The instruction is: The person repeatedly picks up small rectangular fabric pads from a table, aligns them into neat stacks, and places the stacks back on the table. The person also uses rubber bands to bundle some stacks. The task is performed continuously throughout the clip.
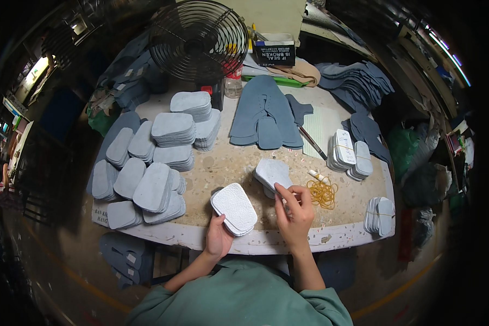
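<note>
My left hand (219, 238) grips a small stack of white pebbled leather pieces (234, 208) with rounded corners, held above the table's near edge. To its right, my right hand (295, 216) has its thumb and forefinger closed at the edge of the top light grey leather piece (271, 172) on a low pile. How far that piece is lifted off the pile, I cannot tell. Just right of this hand lies a heap of yellow rubber bands (321, 194).
Several stacks of grey leather pieces (173, 129) crowd the table's left side. Banded bundles (342, 150) stand at the right, and another stack (379, 215) sits near the right corner. Large blue-grey cut panels (263, 108), a pen (313, 143) and a caged fan (198, 41) occupy the far side.
</note>
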Demonstrator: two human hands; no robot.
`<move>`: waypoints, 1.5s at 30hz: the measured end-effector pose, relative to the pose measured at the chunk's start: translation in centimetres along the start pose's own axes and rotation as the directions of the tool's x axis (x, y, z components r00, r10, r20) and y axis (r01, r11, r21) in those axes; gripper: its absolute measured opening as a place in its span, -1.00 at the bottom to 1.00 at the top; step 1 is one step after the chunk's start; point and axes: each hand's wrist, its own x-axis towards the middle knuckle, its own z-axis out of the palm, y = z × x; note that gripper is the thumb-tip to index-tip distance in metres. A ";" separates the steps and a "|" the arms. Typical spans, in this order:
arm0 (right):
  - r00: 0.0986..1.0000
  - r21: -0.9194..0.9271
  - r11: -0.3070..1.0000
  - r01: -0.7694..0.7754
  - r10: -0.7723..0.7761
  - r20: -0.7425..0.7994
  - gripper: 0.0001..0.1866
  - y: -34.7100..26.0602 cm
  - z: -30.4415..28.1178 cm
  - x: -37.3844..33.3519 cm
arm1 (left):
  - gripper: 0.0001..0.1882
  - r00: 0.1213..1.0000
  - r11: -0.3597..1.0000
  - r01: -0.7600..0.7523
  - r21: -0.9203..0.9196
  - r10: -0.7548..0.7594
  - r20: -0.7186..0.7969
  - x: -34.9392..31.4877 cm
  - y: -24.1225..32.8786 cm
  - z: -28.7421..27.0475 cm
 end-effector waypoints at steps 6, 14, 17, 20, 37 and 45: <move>0.896 0.372 0.864 -0.339 0.175 0.409 -0.68 -0.8 0.1 -1.6 | -0.35 0.997 0.969 -0.079 0.236 0.078 0.012 -0.4 -0.2 0.4; 0.999 0.084 0.996 0.004 -0.007 0.044 -0.68 0.5 0.1 -0.3 | -0.33 0.983 0.999 -0.014 -0.045 0.022 0.183 0.1 0.3 0.0; 0.884 0.273 0.884 -0.380 0.260 0.390 -0.64 0.1 0.4 -1.1 | -0.34 0.994 0.998 -0.046 0.053 0.040 0.100 -0.1 0.3 0.4; 0.890 0.393 0.847 -0.358 0.183 0.417 -0.66 -0.9 0.7 -2.1 | -0.34 0.998 0.982 -0.060 0.178 0.054 0.039 -0.4 0.2 0.6; 0.884 0.385 0.845 -0.370 0.193 0.427 -0.63 -0.9 0.5 -1.8 | -0.38 0.997 0.978 -0.056 0.200 0.042 0.072 -0.4 0.1 0.6; 1.000 0.067 0.998 0.017 -0.016 -0.014 -0.68 0.6 0.4 -0.2 | -0.39 0.986 0.998 0.013 -0.057 -0.003 0.166 -0.1 0.4 0.3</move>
